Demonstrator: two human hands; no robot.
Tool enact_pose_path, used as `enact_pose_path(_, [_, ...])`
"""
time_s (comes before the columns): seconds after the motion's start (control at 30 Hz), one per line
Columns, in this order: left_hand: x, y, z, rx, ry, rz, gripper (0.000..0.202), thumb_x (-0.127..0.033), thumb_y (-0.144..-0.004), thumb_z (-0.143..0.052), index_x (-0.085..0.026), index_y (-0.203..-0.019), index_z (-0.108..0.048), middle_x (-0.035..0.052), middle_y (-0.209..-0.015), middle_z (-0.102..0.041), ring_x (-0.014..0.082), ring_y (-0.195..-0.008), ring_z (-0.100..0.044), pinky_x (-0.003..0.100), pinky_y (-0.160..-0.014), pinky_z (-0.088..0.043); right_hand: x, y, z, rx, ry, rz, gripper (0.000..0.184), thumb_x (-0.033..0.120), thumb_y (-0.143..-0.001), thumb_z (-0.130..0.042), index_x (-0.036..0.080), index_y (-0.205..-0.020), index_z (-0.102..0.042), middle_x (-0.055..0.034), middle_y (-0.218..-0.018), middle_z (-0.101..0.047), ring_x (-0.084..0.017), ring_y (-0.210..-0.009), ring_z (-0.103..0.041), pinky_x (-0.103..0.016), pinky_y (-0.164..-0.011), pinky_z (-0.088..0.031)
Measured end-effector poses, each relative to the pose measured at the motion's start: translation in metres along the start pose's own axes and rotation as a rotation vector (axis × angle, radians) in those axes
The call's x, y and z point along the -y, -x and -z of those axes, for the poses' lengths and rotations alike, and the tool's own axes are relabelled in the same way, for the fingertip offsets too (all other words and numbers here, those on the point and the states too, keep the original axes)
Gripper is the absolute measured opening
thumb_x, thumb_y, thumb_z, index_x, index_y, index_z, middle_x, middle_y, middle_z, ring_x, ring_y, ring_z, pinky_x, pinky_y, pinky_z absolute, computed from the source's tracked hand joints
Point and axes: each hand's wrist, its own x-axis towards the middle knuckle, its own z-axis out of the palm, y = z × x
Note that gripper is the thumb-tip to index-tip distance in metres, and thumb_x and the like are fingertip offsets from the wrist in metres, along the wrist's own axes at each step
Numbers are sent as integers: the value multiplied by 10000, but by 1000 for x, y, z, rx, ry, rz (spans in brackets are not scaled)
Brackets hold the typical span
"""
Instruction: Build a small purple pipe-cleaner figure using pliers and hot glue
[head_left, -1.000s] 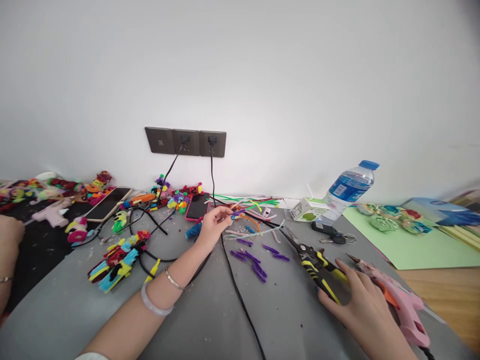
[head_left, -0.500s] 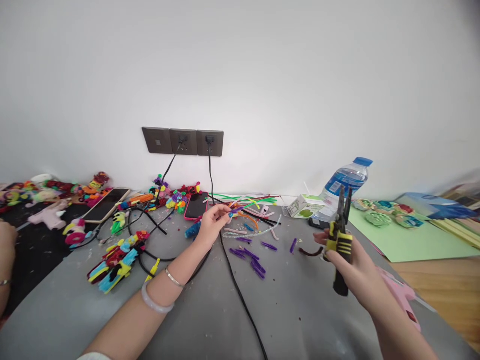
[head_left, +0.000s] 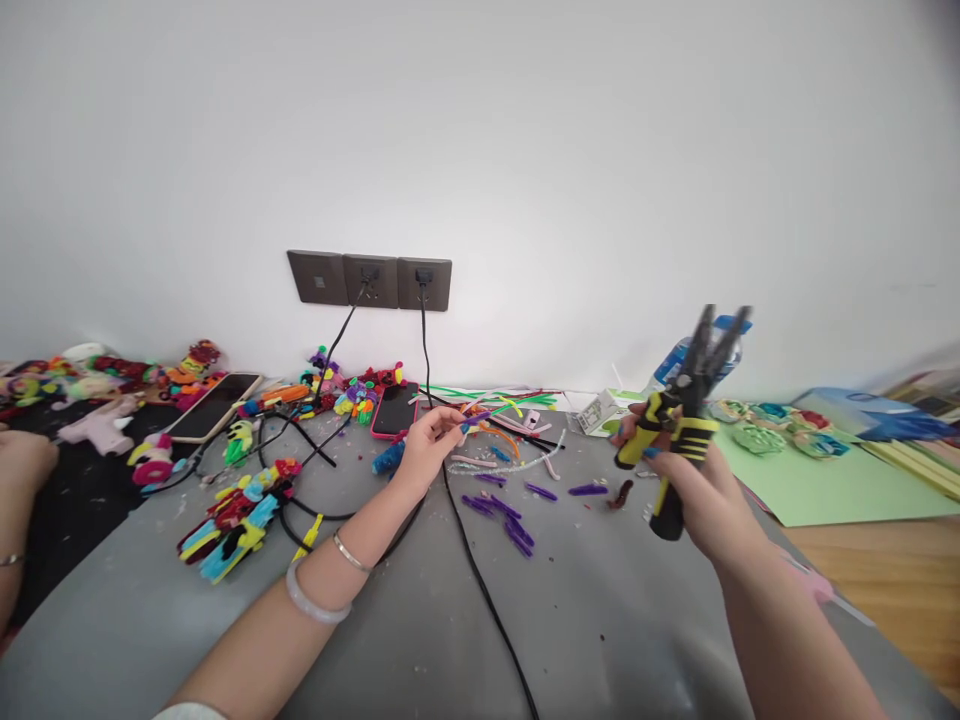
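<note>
My left hand pinches a short purple pipe cleaner between thumb and fingertips, above the grey table. Over on the right, my right hand grips pliers with yellow and black handles. Their dark jaws point up and stand apart. Several cut purple pipe cleaner pieces lie between my hands, with one more piece nearer the pliers. Beside it curls a brown pipe cleaner piece.
Behind my left hand lie loose coloured pipe cleaners and a phone. A black cable crosses the table. Pipe cleaner figures sit at left, near another person's hand. A carton and bottle stand behind the pliers.
The pliers have risen, and their jaws and handles have spread. A purple piece near them now lies flat, and the brown piece sits differently. My left hand stays nearly still.
</note>
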Motion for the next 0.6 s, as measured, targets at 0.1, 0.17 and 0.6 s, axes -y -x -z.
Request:
enact_pose_path(0.1, [0, 0, 0, 6, 5, 19, 250, -341, -697, -774, -165, -821, -644, 2, -675, -620, 127, -638, -556, 232, -584, -374, -7, -8, -8, 63, 99, 6, 338, 257, -741, -585, 263, -1074, -529, -34, -925, -574, -211, -820, -583, -330, -704, -514])
enact_pose_path(0.17, [1, 1, 0, 0, 27, 36, 260, -336, -688, -782, -164, -825, -643, 3, -670, -624, 129, -639, -568, 232, -582, -375, -15, -14, -17, 134, 86, 60, 352, 269, -758, -551, 261, -1109, -522, -38, -937, -580, -213, -832, -584, -336, -730, -510])
enact_pose_path(0.6, [-5, -7, 3, -175, 543, 252, 407, -250, -556, -893, -178, -859, -632, -42, -727, -612, 69, -642, -571, 195, -603, -431, -59, -22, -63, 414, 554, 253, 469, 251, -703, -570, 202, -1152, -444, -103, -1017, -650, -265, -871, -633, -355, -748, -500])
